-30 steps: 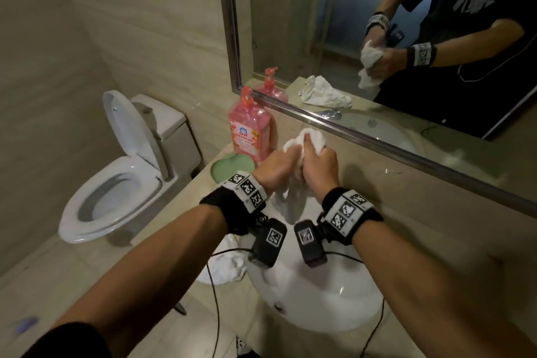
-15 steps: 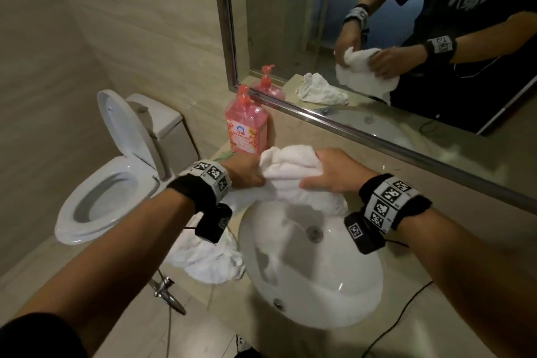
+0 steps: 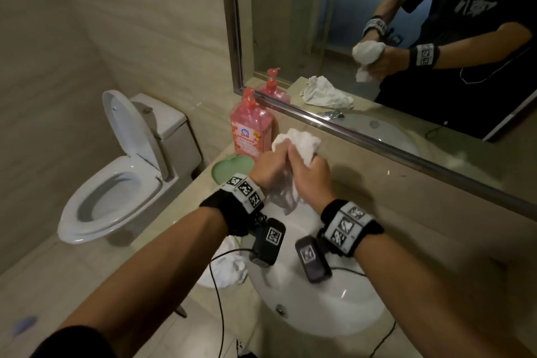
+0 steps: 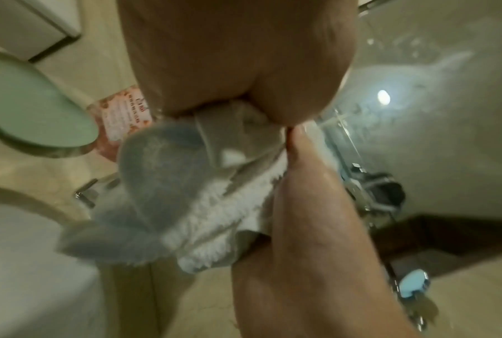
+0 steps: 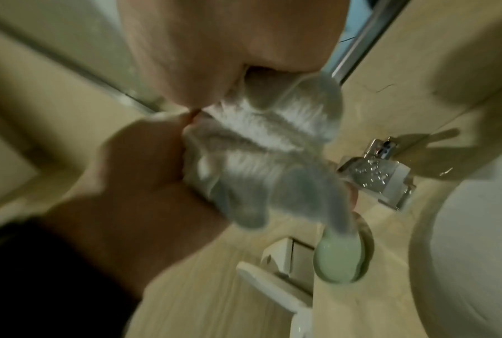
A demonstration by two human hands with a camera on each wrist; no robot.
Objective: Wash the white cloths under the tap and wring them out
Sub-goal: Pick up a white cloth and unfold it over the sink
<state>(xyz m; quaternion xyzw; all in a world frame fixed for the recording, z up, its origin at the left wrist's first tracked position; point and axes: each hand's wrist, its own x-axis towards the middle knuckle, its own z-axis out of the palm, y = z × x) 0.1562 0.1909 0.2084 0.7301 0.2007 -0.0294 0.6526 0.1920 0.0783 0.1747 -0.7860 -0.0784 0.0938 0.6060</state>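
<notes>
Wringing step: left hand (image 3: 268,167) and right hand (image 3: 309,176) both grip the bunched white cloth (image 3: 299,141) tight above the sink (image 3: 343,317), tail hanging between them; next likely a harder opposite twist, then the second cloth (image 3: 229,267) on the counter.

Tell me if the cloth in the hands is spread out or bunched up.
Bunched up. The cloth is balled between the left hand and the right hand, both gripping it over the sink, a crumpled end hanging below.
</notes>
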